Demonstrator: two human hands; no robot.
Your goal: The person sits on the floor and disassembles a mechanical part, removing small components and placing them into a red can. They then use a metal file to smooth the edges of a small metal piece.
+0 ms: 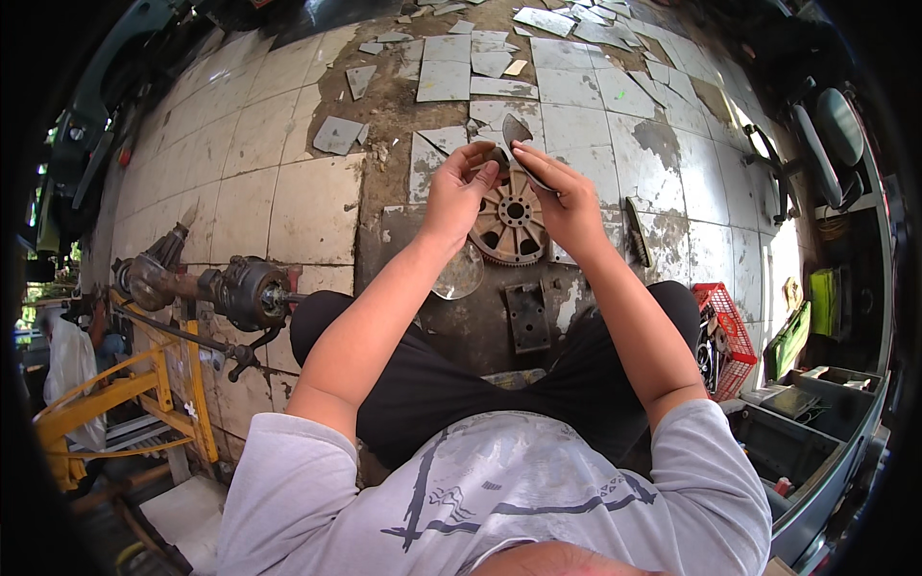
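Both my hands are raised close together above a round flywheel (517, 235) with a toothed rim, spokes and a ring of holes at its hub. In my right hand (569, 192) is a thin, curved dark-grey sheet (517, 129), perhaps sandpaper, gripped between thumb and fingers. My left hand (459, 190) is closed, thumb against curled fingers, at a dark part that appears to belong to the same sheet. Below my left wrist, a round translucent dish (459, 275) lies on the floor. A dark rectangular metal plate with holes (528, 318) lies between my legs.
A brush (639, 233) lies right of the flywheel. Farther right are a red plastic crate (738, 336) holding tools and a grey tool cabinet (816, 422). At left, an axle assembly (211, 288) rests by a yellow frame (144, 384). Broken tiles (338, 135) litter the far floor.
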